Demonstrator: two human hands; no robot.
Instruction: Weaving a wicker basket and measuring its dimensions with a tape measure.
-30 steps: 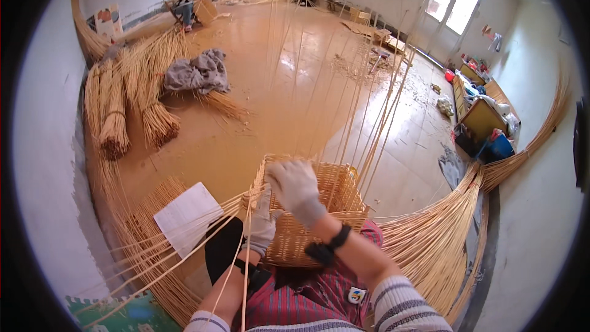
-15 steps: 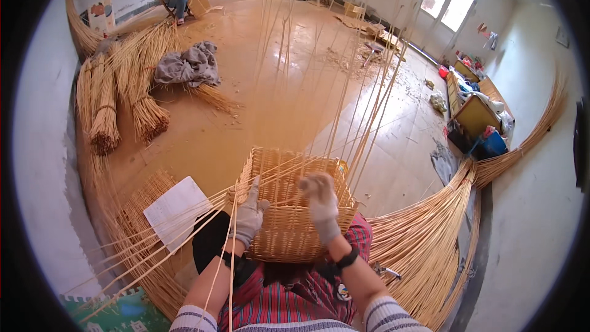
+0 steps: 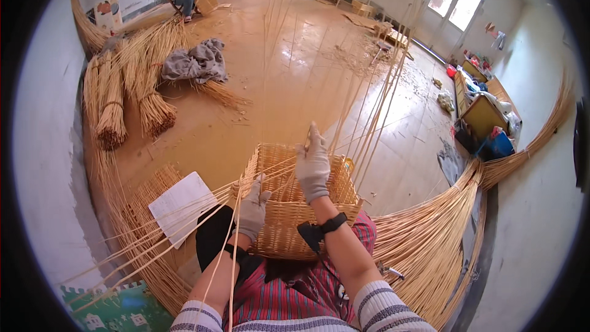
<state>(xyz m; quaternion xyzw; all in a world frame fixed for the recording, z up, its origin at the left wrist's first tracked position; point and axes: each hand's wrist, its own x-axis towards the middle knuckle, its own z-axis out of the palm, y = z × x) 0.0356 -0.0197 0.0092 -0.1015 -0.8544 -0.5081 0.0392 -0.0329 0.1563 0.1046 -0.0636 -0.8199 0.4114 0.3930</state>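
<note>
A half-woven wicker basket (image 3: 286, 230) rests on my lap, its open top facing up. Long loose rods (image 3: 178, 224) run from its left side out to the lower left. My left hand (image 3: 251, 212), in a pale work glove, is closed at the basket's left rim, with thumb and forefinger about the weave there. Above the basket's inside, near the far rim, my gloved right hand (image 3: 313, 169) is raised with its fingers drawn together. What it pinches is too fine to make out. Tall upright rods (image 3: 372, 120) rise from the basket's far right side.
A spread bundle of rods (image 3: 424, 233) lies close on my right. On my left are a white sheet (image 3: 183, 206) and a flat woven panel (image 3: 150, 193). Tied rod bundles (image 3: 110, 117) and a grey cloth (image 3: 195, 61) lie farther left. Two people sit at the back.
My right hand has moved up and away from me, from over the basket's opening to its far rim. My left hand stays at the left rim, its forefinger less outstretched.
</note>
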